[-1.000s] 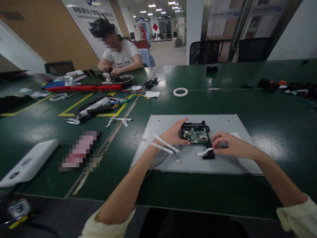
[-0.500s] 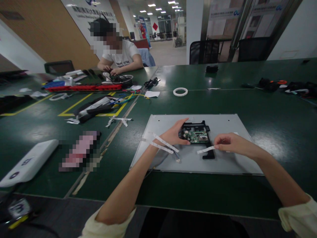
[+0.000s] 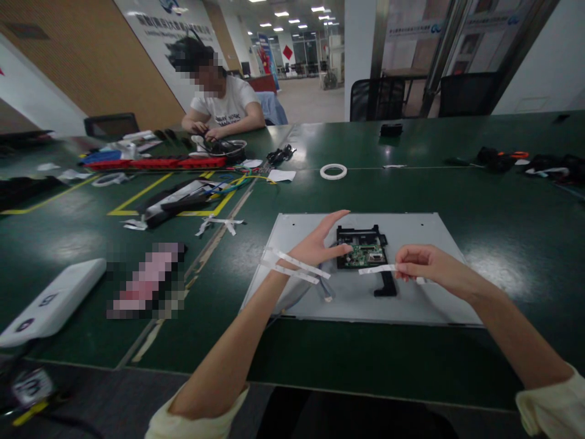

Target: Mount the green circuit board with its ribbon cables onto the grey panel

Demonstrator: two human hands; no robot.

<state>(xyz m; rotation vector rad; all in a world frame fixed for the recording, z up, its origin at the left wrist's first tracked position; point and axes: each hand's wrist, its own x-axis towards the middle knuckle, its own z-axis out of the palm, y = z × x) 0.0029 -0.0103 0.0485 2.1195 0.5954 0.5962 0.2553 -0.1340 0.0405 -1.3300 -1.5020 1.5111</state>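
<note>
A flat grey panel point(image 3: 420, 235) lies in front of me. On it sits a black bracket point(image 3: 386, 284) with a green circuit board point(image 3: 359, 257). My left hand point(image 3: 311, 247) is open at the bracket's left side, thumb and fingers spread. Its thumb tip overlaps the board's left edge; whether it touches I cannot tell. White tape strips point(image 3: 292, 272) cling across the back of that hand and wrist. My right hand point(image 3: 427, 266), to the right of the bracket, pinches a short strip of white tape point(image 3: 375, 269) pointing left over the bracket. A cable with a white connector point(image 3: 328, 297) lies under the left hand.
A tape roll point(image 3: 333, 171) lies beyond the panel. To the left are a phone point(image 3: 148, 277), a white device point(image 3: 55, 302), tape scraps point(image 3: 222, 224) and a black bundle with wires point(image 3: 176, 201). Across the table a person point(image 3: 223, 107) handles dark parts.
My left hand has opened from its hold on the bracket, its index finger lifting away. The tape strip in my right hand has risen to nearly level and shifted slightly left.
</note>
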